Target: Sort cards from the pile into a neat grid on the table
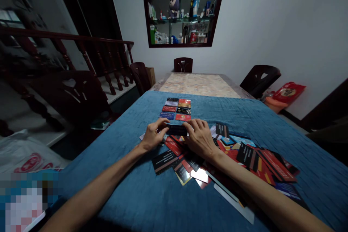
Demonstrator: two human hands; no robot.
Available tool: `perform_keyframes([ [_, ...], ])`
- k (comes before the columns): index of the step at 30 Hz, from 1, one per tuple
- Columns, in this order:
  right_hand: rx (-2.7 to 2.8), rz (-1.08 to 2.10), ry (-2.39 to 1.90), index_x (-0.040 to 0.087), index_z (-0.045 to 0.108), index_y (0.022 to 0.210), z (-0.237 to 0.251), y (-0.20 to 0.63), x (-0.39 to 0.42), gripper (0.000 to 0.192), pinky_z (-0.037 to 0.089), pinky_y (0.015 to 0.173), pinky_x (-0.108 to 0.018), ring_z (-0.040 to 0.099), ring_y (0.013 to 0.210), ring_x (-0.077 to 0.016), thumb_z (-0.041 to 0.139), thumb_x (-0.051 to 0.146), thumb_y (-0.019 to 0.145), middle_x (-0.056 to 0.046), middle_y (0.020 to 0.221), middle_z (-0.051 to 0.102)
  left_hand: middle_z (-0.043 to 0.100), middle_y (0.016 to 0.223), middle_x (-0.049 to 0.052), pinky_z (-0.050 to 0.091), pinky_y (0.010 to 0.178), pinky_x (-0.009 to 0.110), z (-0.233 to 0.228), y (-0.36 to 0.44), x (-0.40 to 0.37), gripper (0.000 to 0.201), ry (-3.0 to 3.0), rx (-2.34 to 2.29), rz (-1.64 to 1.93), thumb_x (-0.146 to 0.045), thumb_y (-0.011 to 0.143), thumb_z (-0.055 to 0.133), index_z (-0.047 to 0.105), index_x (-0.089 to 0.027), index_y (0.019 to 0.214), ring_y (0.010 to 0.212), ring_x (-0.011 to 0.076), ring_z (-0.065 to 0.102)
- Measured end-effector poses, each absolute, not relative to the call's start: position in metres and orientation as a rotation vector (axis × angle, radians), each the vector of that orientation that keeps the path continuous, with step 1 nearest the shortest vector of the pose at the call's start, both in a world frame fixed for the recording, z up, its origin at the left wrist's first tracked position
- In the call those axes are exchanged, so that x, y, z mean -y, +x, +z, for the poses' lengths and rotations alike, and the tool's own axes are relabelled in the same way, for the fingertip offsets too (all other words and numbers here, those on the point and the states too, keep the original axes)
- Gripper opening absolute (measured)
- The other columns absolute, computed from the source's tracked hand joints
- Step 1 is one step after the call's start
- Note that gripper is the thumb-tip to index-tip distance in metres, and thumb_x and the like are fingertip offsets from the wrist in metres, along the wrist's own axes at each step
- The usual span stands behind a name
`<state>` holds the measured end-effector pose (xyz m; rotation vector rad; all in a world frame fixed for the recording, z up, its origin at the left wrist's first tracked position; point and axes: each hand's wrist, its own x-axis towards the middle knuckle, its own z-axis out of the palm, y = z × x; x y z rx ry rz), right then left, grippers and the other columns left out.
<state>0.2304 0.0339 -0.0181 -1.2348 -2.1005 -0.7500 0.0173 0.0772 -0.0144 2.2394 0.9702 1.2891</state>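
Both hands meet over a dark card, held flat by its short ends just above the blue cloth. Left hand pinches the card's left end w/ thumb and fingers; right hand pinches the right end, fingers curled over the top edge. So both are clenched on that one card.

Writing: nothing legible. White text lines show on several black cards, but too small and blurred to read. No brand can be made out.

Relative to the dark card:
- Just beyond it, a neat grid of cards, two columns, four rows approx; red, blue, black faces.
- Nearer the person and to the right, a loose pile of cards, overlapping, mostly red and black, some teal, a few pale ones; the right forearm lies across it.
- One black card w/ text lines sits at the pile's left edge, under the gap between the forearms.

Surface: the cloth is ribbed, plush-looking, covering the near part of a long table; the far part shows a marble-pattern tabletop.

Room: dim. Dark wooden chairs around the table, one at the far end. Recessed wall cabinet beyond it, glass shelves w/ bottles and a plush toy. Stair railing far left. Red bag on the floor far right.
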Motion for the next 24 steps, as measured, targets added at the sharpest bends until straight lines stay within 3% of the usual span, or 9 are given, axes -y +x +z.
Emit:
perform_keyframes([
  [9, 2.073, -0.767, -1.210, 0.014, 0.061, 0.111, -0.017, 0.232, -0.034, 0.030, 0.035, 0.084, -0.039, 0.044, 0.098, -0.0276, 0.060, 0.024, 0.083, -0.014, 0.107, 0.059, 0.061, 0.093, 0.003, 0.051, 0.075, 0.027, -0.022, 0.012, -0.081, 0.033, 2.584, -0.872, 1.240, -0.011, 0.084, 0.058, 0.053, -0.017, 0.116, 0.077, 0.0138, 0.057],
  [17, 2.077, -0.754, -1.232, 0.015, 0.061, 0.111, -0.016, 0.235, -0.036, 0.030, 0.035, 0.082, -0.040, 0.044, 0.098, -0.0283, 0.059, 0.026, 0.083, -0.014, 0.106, 0.059, 0.050, 0.128, 0.014, 0.051, 0.098, 0.042, -0.019, 0.009, -0.081, 0.056, 2.840, -0.856, 1.125, -0.009, 0.083, 0.058, 0.040, -0.019, 0.136, 0.119, 0.0270, 0.054],
  [24, 2.107, -0.687, -1.222, 0.014, 0.060, 0.116, -0.015, 0.237, -0.037, 0.037, 0.036, 0.083, -0.041, 0.044, 0.098, -0.0292, 0.059, 0.032, 0.084, -0.015, 0.108, 0.059, 0.050, 0.129, 0.015, 0.051, 0.100, 0.045, -0.018, 0.005, -0.083, 0.061, 2.937, -0.879, 1.084, -0.010, 0.085, 0.055, 0.037, -0.018, 0.142, 0.119, 0.0280, 0.055],
])
